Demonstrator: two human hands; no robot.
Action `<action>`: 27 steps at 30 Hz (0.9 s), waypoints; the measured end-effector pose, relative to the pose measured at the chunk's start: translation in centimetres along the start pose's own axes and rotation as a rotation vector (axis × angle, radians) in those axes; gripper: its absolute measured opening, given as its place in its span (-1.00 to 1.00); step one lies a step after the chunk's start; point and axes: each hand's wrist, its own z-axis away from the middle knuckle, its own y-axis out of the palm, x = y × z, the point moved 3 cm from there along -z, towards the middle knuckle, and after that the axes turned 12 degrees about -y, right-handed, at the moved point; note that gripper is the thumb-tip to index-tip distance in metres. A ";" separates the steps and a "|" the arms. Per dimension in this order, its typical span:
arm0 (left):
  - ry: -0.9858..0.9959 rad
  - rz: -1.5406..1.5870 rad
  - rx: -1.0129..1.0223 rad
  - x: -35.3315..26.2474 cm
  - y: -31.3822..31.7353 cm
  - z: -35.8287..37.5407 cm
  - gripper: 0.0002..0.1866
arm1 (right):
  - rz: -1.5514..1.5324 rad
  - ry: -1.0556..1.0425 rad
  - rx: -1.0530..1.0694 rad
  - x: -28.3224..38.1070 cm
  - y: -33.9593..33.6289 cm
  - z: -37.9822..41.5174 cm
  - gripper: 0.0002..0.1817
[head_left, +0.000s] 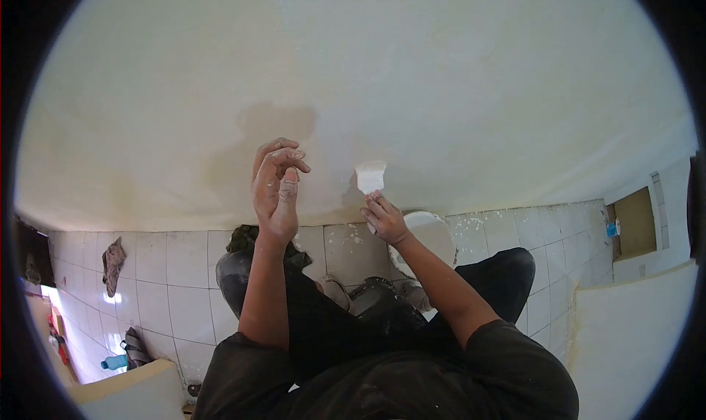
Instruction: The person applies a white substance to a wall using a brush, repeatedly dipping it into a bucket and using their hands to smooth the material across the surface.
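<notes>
My right hand (384, 218) grips a flat paintbrush (371, 177) coated in white, its wide end up against the pale wall (456, 89). The bottom of the handle pokes out below my fingers. To its left, my left hand (277, 188) is raised in front of the wall, empty, with bent fingers apart and white smears on the skin. A round white bucket (423, 217) stands on the floor just beyond my right forearm, which covers part of it.
White spots dot the tiled floor (187, 258) along the wall's foot. A dark crumpled cloth (243, 238) lies by my left knee. Farther left are a stained rag (113, 266), a blue bottle (114, 362) and a low wall (132, 390). Another low wall (632, 324) stands right.
</notes>
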 end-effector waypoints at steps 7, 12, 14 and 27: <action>0.006 0.006 0.010 -0.2 -0.2 0.0 -0.65 | -0.170 0.149 0.190 1.8 2.6 3.4 -0.70; 0.006 -0.003 0.027 0.2 -0.4 0.1 -0.66 | -0.229 0.247 0.252 2.9 3.6 3.8 -0.72; -0.004 -0.014 0.049 0.3 -0.5 0.1 -0.66 | -0.363 0.391 0.339 2.9 3.7 3.5 -0.74; -0.342 -0.279 0.409 11.7 0.7 1.1 -0.73 | -0.410 1.125 0.017 4.7 5.8 13.1 -0.90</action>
